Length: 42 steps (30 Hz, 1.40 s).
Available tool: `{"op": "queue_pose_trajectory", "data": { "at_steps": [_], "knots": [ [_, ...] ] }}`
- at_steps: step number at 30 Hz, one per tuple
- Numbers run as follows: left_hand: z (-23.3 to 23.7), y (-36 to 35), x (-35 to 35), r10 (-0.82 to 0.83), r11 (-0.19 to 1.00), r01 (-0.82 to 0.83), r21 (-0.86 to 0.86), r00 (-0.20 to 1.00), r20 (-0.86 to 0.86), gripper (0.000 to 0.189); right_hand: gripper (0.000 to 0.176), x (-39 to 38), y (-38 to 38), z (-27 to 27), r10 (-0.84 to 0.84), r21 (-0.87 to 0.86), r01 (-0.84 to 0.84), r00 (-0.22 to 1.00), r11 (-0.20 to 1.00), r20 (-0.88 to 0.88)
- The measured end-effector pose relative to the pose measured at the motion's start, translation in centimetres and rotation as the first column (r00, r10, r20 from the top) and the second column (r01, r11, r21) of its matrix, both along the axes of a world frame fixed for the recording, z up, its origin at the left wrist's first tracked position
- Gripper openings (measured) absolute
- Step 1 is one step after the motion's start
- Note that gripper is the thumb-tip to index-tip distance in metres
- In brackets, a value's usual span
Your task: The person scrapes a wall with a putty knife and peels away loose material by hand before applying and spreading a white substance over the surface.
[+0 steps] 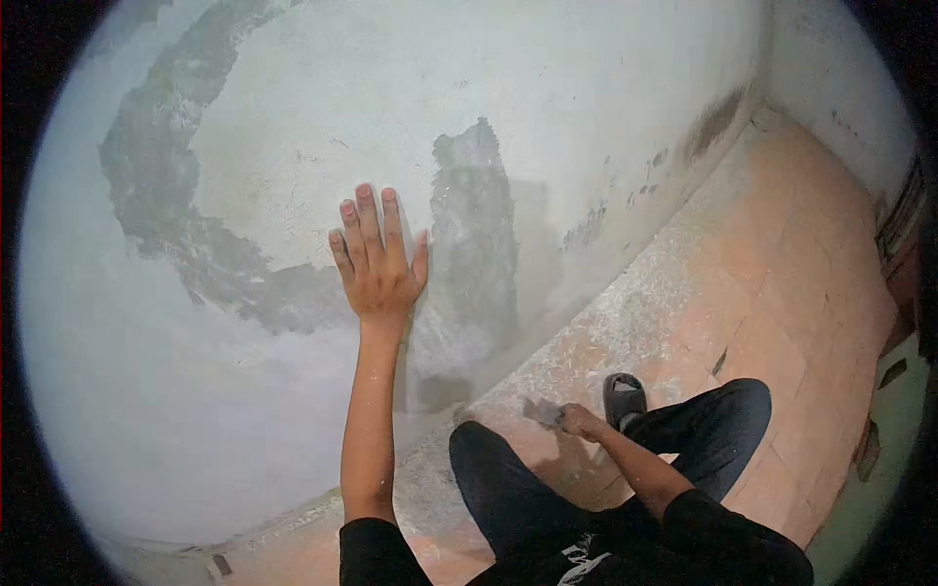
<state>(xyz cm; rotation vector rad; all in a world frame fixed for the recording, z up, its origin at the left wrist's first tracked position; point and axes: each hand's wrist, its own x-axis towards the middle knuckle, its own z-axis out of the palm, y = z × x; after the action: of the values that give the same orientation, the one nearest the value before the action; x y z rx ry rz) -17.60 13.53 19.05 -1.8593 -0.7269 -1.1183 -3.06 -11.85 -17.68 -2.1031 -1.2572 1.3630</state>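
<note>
My left hand [376,269] lies flat against the pale wall [322,88], fingers stretched and spread, with nothing in it. It rests between a long curved grey patch [156,186] on its left and an upright grey patch [476,225] on its right. Lower down, over the floor and between my knees, my right hand [583,423] is closed round the handle of a scraper [542,412]. The wide flat blade points left toward the wall, apart from it. My fingers cover most of the handle.
Orange floor tiles [782,293] meet the wall along a slanting edge, with pale dust and flakes [635,322] scattered there. My sandalled foot [623,398] stands near the right hand. A second wall [831,88] forms a corner at upper right. Dark objects [901,220] sit at the far right.
</note>
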Motion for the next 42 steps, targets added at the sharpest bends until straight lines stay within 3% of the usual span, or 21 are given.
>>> {"op": "queue_pose_trajectory", "data": {
  "at_steps": [1, 2, 4, 5, 6, 9, 10, 12, 16, 18, 21, 22, 25, 32, 34, 35, 36, 37, 38, 40, 42],
  "knots": [
    [-0.2, -0.1, 0.1, -0.001, 1.000, 0.001, -0.003, 1.000, 0.009, 0.062, 0.035, 0.1, 0.8, 1.4, 0.120, -0.029, -0.119, 0.990, 0.993, 0.069],
    [-0.3, 0.0, 0.1, -0.009, 1.000, 0.009, 0.007, 1.000, 0.010, 0.059, 0.035, -0.1, 1.1, 1.6, 0.120, -0.033, -0.118, 0.990, 0.993, 0.078],
    [-0.5, 0.4, 0.1, -0.006, 1.000, 0.005, 0.026, 1.000, 0.026, 0.057, 0.034, -0.6, 2.4, 3.2, -0.011, 0.240, -0.042, 0.976, 0.970, 0.216],
    [-0.6, 0.5, 0.0, -0.034, 0.998, 0.032, 0.045, 0.999, 0.025, 0.055, 0.030, -0.5, 3.5, 4.9, -0.063, 0.081, 0.059, 0.997, 0.995, 0.037],
    [-0.6, 0.5, -0.2, -0.062, 0.996, 0.060, 0.065, 0.998, 0.024, 0.053, 0.030, -0.6, 4.0, 5.6, -0.053, 0.091, 0.049, 0.997, 0.995, 0.049],
    [-0.5, 0.4, -0.6, -0.083, 0.995, 0.082, 0.052, 0.996, 0.017, 0.053, 0.027, -0.5, 5.2, 8.2, 0.195, 0.248, -0.354, 0.845, 0.902, 0.497],
    [-0.6, 0.3, -0.6, -0.098, 0.995, 0.098, 0.030, 0.995, 0.003, 0.052, 0.027, -0.3, 5.8, 9.7, 0.192, 0.249, -0.354, 0.843, 0.902, 0.503],
    [-0.4, 0.1, -0.5, -0.130, 0.991, 0.130, 0.014, 0.991, 0.010, 0.052, 0.027, 0.2, 7.3, 12.5, 0.383, 0.228, -0.578, 0.737, 0.783, 0.557],
    [0.1, 0.0, -0.8, -0.154, 0.988, 0.154, -0.002, 0.988, -0.005, 0.054, 0.027, 0.8, 10.0, 19.1, 0.418, 0.201, -0.611, 0.709, 0.765, 0.568],
    [0.7, 0.0, -1.4, -0.249, 0.961, 0.255, -0.110, 0.966, 0.065, 0.053, 0.026, 1.7, 10.9, 21.8, 0.395, 0.202, -0.636, 0.664, 0.745, 0.636],
    [3.7, -1.2, -5.5, -0.162, 0.985, 0.172, -0.020, 0.957, 0.239, 0.056, 0.026, 1.2, 10.0, 23.3, 0.377, 0.290, -0.621, 0.716, 0.728, 0.588],
    [4.9, -1.6, -6.8, -0.111, 0.992, 0.126, -0.023, 0.934, 0.340, 0.059, 0.026, 0.9, 9.9, 23.2, 0.374, 0.294, -0.631, 0.707, 0.718, 0.601],
    [6.6, -0.5, -8.5, -0.047, 0.999, 0.045, 0.014, 0.906, 0.420, 0.065, 0.027, 0.7, 9.9, 21.1, 0.410, 0.261, -0.627, 0.716, 0.734, 0.565],
    [4.2, 0.8, -6.9, -0.051, 0.998, 0.037, 0.044, 0.916, 0.398, 0.058, 0.030, -0.7, 12.5, 15.0, 0.425, 0.375, -0.612, 0.773, 0.696, 0.472],
    [7.1, -2.2, -8.0, -0.056, 0.997, 0.033, 0.067, 0.926, 0.374, 0.058, 0.031, -3.1, 11.2, 17.6, 0.280, 0.555, -0.287, 0.955, 0.781, 0.100],
    [7.4, -2.3, -7.9, -0.075, 0.995, 0.043, 0.092, 0.923, 0.377, 0.058, 0.031, -3.8, 11.2, 18.0, 0.280, 0.552, -0.273, 0.957, 0.788, 0.074],
    [7.5, -2.5, -7.8, -0.071, 0.996, 0.046, 0.078, 0.932, 0.355, 0.058, 0.033, -4.7, 10.8, 18.7, 0.136, 0.549, -0.056, 0.985, 0.834, -0.106],
    [7.6, -2.7, -7.7, -0.039, 0.996, 0.008, 0.087, 0.932, 0.361, 0.058, 0.036, -5.5, 10.4, 19.5, -0.019, 0.503, 0.162, 0.960, 0.849, -0.278],
    [7.6, -2.8, -7.6, -0.007, 0.995, -0.030, 0.096, 0.929, 0.369, 0.059, 0.036, -6.3, 9.9, 20.3, -0.027, 0.487, 0.176, 0.954, 0.855, -0.297],
    [7.5, -2.7, -7.6, -0.002, 0.994, -0.036, 0.102, 0.936, 0.352, 0.059, 0.039, -7.5, 9.3, 21.9, -0.100, 0.498, 0.448, 0.810, 0.743, -0.578],
    [7.6, -2.5, -7.5, -0.006, 0.992, -0.036, 0.119, 0.943, 0.334, 0.059, 0.040, -7.9, 9.7, 22.2, -0.160, 0.449, 0.515, 0.768, 0.731, -0.621]
  ]
}}
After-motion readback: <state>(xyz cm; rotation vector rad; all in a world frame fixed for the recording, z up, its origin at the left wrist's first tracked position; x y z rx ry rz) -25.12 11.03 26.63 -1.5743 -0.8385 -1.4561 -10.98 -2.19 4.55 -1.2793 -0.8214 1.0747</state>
